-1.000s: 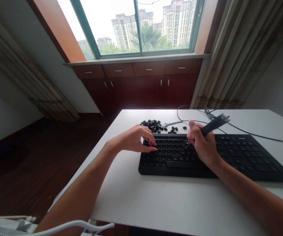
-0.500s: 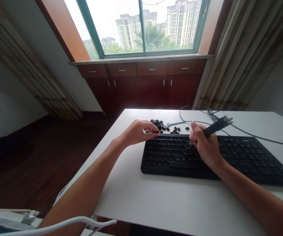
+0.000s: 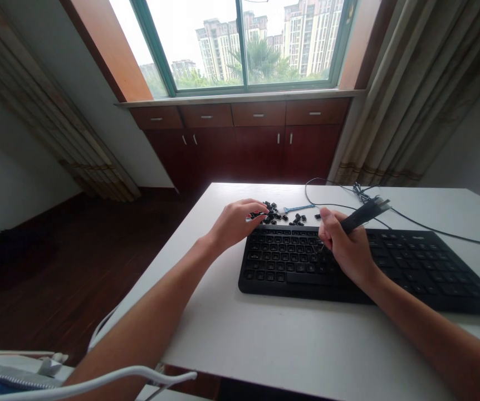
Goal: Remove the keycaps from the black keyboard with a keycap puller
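Observation:
A black keyboard lies across the white table. My right hand rests on the keys left of middle, fingers closed round a long black tool that points up and to the right. My left hand is at the keyboard's far left corner, fingertips pinched at the edge of a heap of loose black keycaps; whether a keycap is in the pinch is hidden.
A small blue tool lies behind the keycaps. A black cable loops across the back of the table. White cable and gear show at the lower left. Dark cabinets, a window and curtains stand beyond.
My left hand has lifted off the keyboard's left keys and moved back to the heap of keycaps. My right hand has stayed on the keys with the black tool.

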Demonstrator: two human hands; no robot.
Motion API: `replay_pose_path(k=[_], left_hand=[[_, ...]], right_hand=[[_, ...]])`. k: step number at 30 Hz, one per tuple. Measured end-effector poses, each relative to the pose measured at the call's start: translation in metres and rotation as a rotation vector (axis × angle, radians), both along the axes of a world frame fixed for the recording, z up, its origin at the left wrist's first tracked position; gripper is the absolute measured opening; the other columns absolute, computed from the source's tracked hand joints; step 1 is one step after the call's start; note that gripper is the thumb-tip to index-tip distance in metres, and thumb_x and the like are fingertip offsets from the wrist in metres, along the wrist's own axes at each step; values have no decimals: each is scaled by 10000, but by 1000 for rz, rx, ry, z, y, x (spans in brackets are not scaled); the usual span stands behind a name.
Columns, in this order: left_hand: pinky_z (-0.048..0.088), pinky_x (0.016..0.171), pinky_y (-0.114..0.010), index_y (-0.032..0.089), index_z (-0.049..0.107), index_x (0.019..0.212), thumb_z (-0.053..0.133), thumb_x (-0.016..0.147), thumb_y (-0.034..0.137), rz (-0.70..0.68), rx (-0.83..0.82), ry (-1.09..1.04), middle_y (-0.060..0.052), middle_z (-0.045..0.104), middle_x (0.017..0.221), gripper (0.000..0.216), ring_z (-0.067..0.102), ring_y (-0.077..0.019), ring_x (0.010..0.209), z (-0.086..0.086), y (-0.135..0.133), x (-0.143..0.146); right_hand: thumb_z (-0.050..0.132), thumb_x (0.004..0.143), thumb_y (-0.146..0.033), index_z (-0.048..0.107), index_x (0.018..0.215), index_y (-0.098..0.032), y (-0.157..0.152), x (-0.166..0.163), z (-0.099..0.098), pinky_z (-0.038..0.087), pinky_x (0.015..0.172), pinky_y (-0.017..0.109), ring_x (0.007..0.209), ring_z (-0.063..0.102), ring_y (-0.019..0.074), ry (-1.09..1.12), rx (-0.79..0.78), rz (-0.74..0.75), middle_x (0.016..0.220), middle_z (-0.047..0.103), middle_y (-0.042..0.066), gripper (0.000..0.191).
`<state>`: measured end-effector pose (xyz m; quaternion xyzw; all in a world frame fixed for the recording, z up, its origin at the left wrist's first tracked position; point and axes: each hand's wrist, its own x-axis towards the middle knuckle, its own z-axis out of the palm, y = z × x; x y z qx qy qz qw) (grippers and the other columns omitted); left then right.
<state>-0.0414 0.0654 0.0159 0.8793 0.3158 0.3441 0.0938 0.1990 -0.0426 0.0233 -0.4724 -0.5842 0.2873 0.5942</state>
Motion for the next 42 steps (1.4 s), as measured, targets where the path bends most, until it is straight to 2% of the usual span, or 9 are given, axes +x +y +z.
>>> replay_pose_path(k=[5,12,17,22,29,37,42], left_hand=[[598,861,-356,202,740,1069,621,951,270,-67,97,58,-71,750,1066,181,697,-201,998,6,-8,4],[587,878,-367,209,697,1172,649,936,398,-368,171,200,-82,737,1120,306,673,-212,1020,16,-30,17],[581,886,-387,182,689,1172,659,895,527,-476,192,247,-101,730,1116,443,661,-237,1000,20,-43,25],[581,856,-403,167,678,1179,677,817,652,-499,208,278,-122,727,1080,606,661,-272,1002,20,-50,28],[572,874,-413,153,680,1173,633,852,655,-495,236,314,-118,724,1097,598,653,-270,1007,19,-48,28],[567,826,-381,167,701,1117,617,906,579,-523,285,292,-96,738,1008,470,654,-227,905,18,-50,32],[567,804,-357,172,729,1005,616,929,513,-540,301,270,-73,748,946,367,656,-211,896,17,-52,34]], right_hand=[[512,1014,-449,412,537,-215,1,0,0,292,452,273,438,354,99,-17,0,10,460,412,-35,540],[516,1010,-462,420,552,-216,1,-2,-1,321,457,260,439,370,97,-19,-18,40,463,421,-39,528],[523,1011,-445,415,555,-210,0,-1,1,320,464,257,445,374,89,-21,-25,56,474,426,-41,525],[521,1012,-446,414,562,-211,0,-2,2,334,477,259,451,387,91,-28,-29,65,480,435,-40,519],[531,1004,-460,421,552,-208,-1,-2,3,317,463,258,440,381,86,-21,-54,80,474,434,-40,529],[534,994,-484,443,558,-201,-7,-10,4,329,486,259,466,372,89,-19,-210,303,491,430,-43,528],[542,987,-481,451,580,-202,-9,-15,6,309,476,262,483,370,94,-45,-199,308,523,424,-44,502]])
